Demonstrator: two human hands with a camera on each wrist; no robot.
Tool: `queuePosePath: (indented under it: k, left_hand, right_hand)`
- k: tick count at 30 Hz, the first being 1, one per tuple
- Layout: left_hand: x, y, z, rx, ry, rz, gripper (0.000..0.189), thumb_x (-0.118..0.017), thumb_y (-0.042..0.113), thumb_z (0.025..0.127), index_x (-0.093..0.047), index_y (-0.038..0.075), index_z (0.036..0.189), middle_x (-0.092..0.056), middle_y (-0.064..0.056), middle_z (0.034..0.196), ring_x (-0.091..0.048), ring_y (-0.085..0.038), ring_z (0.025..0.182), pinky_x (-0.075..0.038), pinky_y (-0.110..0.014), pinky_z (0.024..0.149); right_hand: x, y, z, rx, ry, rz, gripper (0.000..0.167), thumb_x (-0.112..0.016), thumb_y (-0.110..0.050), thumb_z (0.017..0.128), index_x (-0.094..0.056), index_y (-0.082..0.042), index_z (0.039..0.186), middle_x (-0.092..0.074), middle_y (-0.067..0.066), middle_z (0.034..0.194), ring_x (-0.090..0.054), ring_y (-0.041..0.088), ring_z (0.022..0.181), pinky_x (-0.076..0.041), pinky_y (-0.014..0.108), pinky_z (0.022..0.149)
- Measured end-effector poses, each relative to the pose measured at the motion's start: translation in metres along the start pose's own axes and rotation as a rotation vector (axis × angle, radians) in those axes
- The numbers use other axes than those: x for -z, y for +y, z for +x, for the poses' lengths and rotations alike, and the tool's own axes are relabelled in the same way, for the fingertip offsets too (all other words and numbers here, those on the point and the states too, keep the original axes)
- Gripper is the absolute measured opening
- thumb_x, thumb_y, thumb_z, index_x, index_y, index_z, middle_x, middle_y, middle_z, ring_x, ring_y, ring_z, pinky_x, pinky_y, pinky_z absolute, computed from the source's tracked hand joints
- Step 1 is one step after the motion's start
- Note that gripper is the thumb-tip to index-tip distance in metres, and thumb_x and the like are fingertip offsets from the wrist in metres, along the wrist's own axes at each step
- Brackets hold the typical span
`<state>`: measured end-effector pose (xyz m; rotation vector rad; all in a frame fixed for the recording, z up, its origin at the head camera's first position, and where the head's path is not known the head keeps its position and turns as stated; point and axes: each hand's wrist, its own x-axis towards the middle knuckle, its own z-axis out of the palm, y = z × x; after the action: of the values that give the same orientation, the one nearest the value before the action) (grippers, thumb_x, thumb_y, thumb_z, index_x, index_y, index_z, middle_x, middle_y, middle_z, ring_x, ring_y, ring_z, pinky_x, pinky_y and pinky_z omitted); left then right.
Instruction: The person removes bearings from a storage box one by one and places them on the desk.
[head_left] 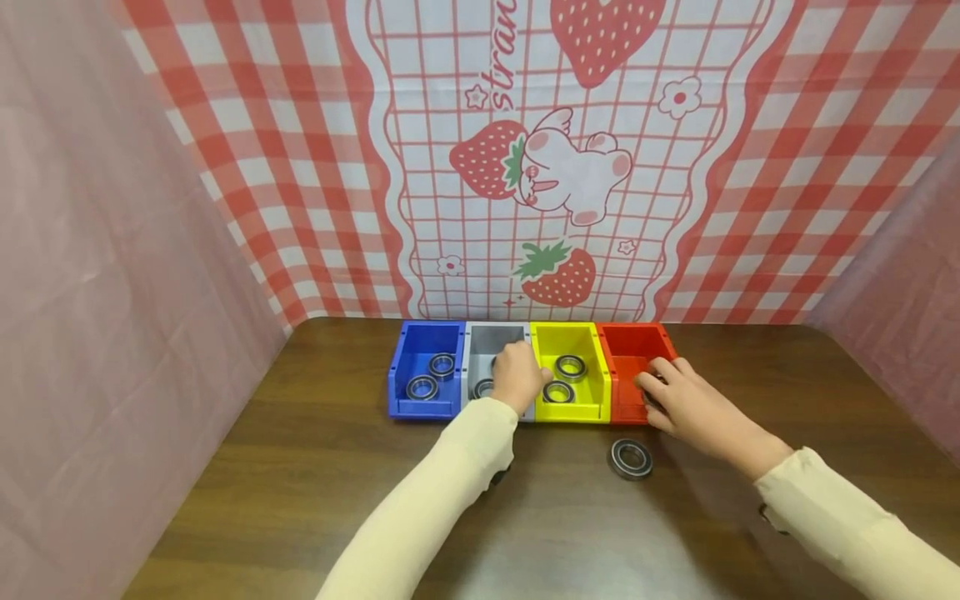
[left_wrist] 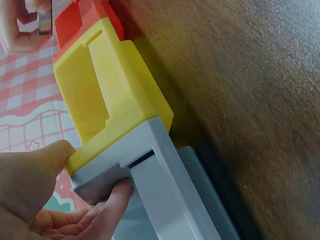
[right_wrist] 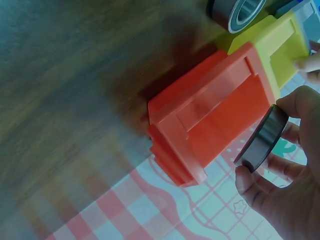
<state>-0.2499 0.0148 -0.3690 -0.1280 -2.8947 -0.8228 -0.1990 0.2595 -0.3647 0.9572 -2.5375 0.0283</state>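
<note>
My right hand (head_left: 686, 404) holds a ball bearing (right_wrist: 262, 137) by its rim between thumb and fingers, over the red bin (head_left: 637, 340). In the right wrist view the bearing is tilted and the bin's front faces it. My left hand (head_left: 517, 375) pinches the side wall where the gray bin (left_wrist: 167, 187) meets the yellow bin (left_wrist: 82, 95). Its thumb lies on the yellow side and its fingers reach into the gray one. Bearings in the gray bin are partly hidden by this hand. Another bearing (head_left: 632, 474) lies flat on the table before the red bin.
A blue bin (head_left: 431, 337) with two bearings stands at the row's left end. Two bearings also lie in the yellow bin. All the bins stand side by side at the back of the brown wooden table (head_left: 300, 467), against a checked strawberry cloth (head_left: 330, 192).
</note>
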Motion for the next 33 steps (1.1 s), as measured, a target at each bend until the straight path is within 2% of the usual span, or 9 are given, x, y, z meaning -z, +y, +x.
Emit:
queuePosePath:
  k: [8, 13, 18, 21, 27, 33]
  left_hand:
    - [0.000, 0.002, 0.001, 0.009, -0.026, -0.023, 0.026, -0.076, 0.025, 0.081, -0.064, 0.002, 0.079, -0.065, -0.008, 0.071, -0.052, -0.014, 0.057, -0.045, -0.025, 0.052]
    - [-0.001, 0.002, 0.001, -0.011, -0.020, -0.046, 0.026, -0.075, 0.024, 0.081, -0.064, 0.001, 0.078, -0.065, -0.009, 0.070, -0.051, -0.014, 0.056, -0.043, -0.024, 0.051]
    - [0.001, -0.001, 0.000, -0.023, -0.003, -0.070, 0.024, -0.075, 0.021, 0.081, -0.063, 0.001, 0.075, -0.065, -0.010, 0.069, -0.050, -0.014, 0.054, -0.041, -0.024, 0.050]
    - [0.001, -0.003, 0.000, -0.022, 0.003, -0.068, 0.024, -0.076, 0.021, 0.081, -0.063, 0.000, 0.075, -0.065, -0.010, 0.069, -0.050, -0.014, 0.054, -0.041, -0.025, 0.050]
    - [0.000, -0.003, 0.000, -0.022, -0.009, -0.056, 0.025, -0.075, 0.022, 0.081, -0.064, 0.000, 0.079, -0.065, -0.011, 0.071, -0.052, -0.015, 0.056, -0.043, -0.025, 0.051]
    - [0.000, -0.002, 0.001, -0.018, -0.005, -0.043, 0.027, -0.076, 0.024, 0.081, -0.065, -0.001, 0.081, -0.067, -0.011, 0.074, -0.054, -0.016, 0.058, -0.045, -0.026, 0.052]
  right_hand:
    - [0.009, -0.010, -0.022, 0.037, 0.013, -0.024, 0.037, -0.080, -0.012, 0.066, -0.062, -0.010, 0.098, -0.053, 0.007, 0.089, -0.043, 0.023, 0.079, -0.041, 0.035, 0.066]
    - [0.008, -0.015, -0.037, 0.042, 0.003, -0.032, 0.038, -0.079, -0.013, 0.064, -0.062, -0.011, 0.098, -0.053, 0.005, 0.090, -0.041, 0.021, 0.077, -0.039, 0.033, 0.065]
    - [0.003, -0.020, -0.048, 0.000, -0.074, 0.006, 0.037, -0.080, -0.015, 0.068, -0.064, -0.011, 0.101, -0.054, 0.005, 0.095, -0.043, 0.020, 0.080, -0.041, 0.032, 0.065]
    - [-0.003, -0.021, -0.053, -0.015, -0.096, 0.024, 0.037, -0.080, -0.015, 0.068, -0.065, -0.010, 0.101, -0.054, 0.005, 0.096, -0.043, 0.018, 0.080, -0.042, 0.031, 0.065]
    - [-0.013, -0.020, -0.061, 0.002, -0.060, 0.033, 0.036, -0.081, -0.015, 0.064, -0.061, -0.013, 0.095, -0.051, 0.001, 0.090, -0.040, 0.015, 0.077, -0.039, 0.029, 0.063]
    - [-0.016, -0.020, -0.062, -0.027, -0.106, 0.067, 0.037, -0.082, -0.015, 0.066, -0.061, -0.013, 0.096, -0.051, -0.001, 0.091, -0.042, 0.015, 0.078, -0.040, 0.029, 0.064]
